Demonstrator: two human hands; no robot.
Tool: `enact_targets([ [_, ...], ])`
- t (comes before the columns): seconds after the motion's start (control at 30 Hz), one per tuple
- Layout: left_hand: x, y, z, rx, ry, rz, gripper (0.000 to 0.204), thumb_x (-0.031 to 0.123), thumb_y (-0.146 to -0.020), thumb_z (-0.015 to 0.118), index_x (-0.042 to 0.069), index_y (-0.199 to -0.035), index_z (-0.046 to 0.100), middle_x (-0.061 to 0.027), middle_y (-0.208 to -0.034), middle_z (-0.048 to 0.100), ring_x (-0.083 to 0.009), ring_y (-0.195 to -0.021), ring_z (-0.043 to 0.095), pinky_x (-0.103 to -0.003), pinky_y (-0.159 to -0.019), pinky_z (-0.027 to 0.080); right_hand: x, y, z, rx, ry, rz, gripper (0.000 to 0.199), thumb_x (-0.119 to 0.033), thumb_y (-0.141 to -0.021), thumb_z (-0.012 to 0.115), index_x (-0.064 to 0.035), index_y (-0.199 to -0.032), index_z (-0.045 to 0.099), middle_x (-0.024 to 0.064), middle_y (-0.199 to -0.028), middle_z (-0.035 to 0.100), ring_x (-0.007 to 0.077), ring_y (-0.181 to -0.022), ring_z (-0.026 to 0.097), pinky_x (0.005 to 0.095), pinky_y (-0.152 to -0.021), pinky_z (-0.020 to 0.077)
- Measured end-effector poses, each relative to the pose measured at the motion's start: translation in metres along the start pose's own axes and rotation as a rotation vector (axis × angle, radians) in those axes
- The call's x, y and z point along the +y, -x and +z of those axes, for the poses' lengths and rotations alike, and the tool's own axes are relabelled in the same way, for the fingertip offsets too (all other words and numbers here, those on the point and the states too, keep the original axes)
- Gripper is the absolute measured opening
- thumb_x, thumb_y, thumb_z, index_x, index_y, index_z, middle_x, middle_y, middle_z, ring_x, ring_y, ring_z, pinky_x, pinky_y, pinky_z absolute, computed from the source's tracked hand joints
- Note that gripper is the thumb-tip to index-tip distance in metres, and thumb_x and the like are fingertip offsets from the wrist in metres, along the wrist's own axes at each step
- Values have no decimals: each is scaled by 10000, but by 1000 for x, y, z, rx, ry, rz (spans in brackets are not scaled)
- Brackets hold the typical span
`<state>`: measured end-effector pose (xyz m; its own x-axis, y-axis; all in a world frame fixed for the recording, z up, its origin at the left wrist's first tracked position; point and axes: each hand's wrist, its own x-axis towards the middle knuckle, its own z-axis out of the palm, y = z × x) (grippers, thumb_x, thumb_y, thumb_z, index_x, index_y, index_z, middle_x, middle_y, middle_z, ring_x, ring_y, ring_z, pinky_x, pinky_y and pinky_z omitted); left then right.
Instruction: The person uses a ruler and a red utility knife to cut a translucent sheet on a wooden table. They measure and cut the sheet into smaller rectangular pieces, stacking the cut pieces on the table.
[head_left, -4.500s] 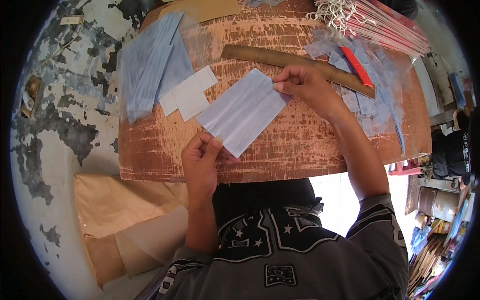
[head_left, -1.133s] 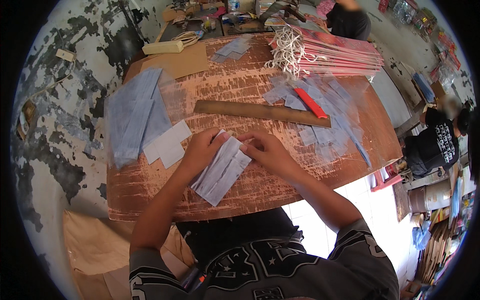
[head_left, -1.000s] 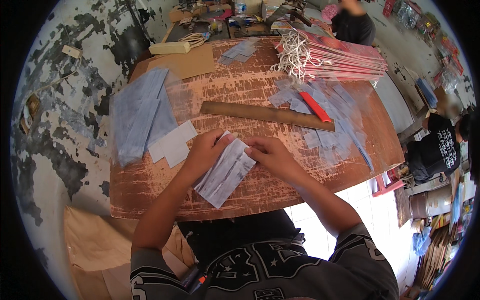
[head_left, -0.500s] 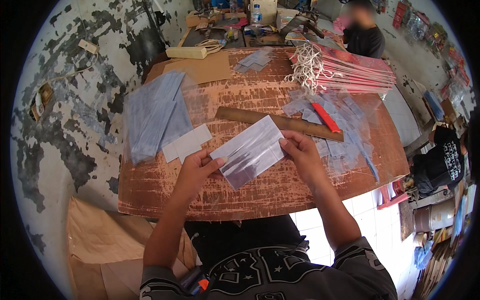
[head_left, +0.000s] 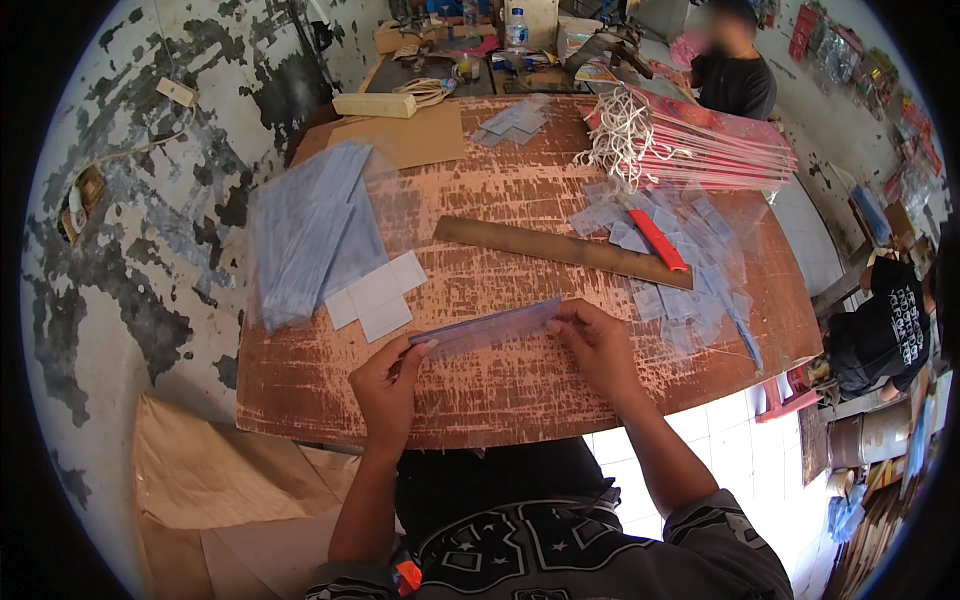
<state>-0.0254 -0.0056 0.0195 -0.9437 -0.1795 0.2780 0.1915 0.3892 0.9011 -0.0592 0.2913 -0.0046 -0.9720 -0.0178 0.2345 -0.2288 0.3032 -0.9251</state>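
My left hand pinches one end of a stack of clear bluish plastic sheets. At the other end, my right hand grips it between thumb and fingers. The stack is tilted nearly edge-on, above the near part of the worn brown table. Beyond it lies a long brown ruler, slanting down to the right. Over the ruler's right end rests a red cutter. White cards lie just beyond my left hand.
Long plastic sheets are piled at left, and small plastic pieces are scattered at right. Red bundles with white cords occupy the far right. Cardboard and a pale block lie far left. One person sits beyond the table.
The plastic stack has tipped from showing its broad glossy face to nearly edge-on. My left hand has moved slightly nearer to me, uncovering more of the white cards.
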Motion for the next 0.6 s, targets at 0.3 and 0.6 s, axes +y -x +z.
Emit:
enact_targets([
  [0.3,1,20,27,274,208,-38,171,-17,-1034,761,-93,-1187,760,-114,-1066,813,-138,-976,747,-284,-891,594,-31,21,11,146,153,6,351,-96,-1037,765,-23,-1380,731,204,-1185,818,297,-1084,813,374,-917,625],
  [0.6,0,25,31,320,30,4,186,5,-1044,765,-96,-1197,794,-149,-1121,832,-147,-1009,761,-300,-899,617,-37,39,28,157,151,17,443,-93,-1057,726,48,-1470,651,290,-1355,732,402,-1240,747,444,-1019,593],
])
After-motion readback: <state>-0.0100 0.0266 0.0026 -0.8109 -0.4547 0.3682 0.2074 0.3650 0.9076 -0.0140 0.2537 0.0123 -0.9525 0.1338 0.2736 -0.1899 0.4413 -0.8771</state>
